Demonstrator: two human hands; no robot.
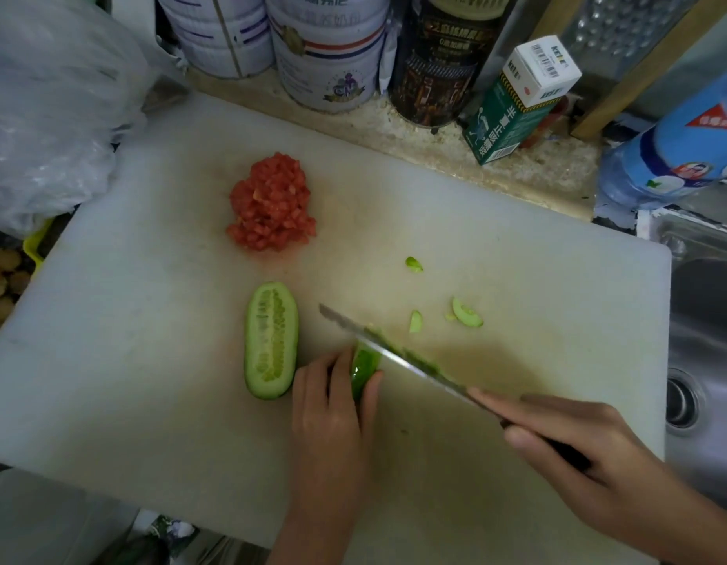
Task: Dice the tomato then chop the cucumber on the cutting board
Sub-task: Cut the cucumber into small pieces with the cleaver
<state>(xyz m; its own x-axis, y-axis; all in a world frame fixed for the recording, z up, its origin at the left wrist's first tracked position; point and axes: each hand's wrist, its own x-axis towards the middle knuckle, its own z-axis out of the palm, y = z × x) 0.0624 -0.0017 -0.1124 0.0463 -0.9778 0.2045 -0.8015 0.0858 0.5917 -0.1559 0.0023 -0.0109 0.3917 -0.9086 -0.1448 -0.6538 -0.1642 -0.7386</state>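
White board (129, 360) btwn tins (325, 55) & sink (704, 320)

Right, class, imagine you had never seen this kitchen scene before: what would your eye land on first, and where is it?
The red heap of diced tomato stands out at the far middle of the white cutting board. Nearer, the right hand holds a knife against a green cucumber piece that the left hand grips. Left of that lies a cucumber half, cut side up.
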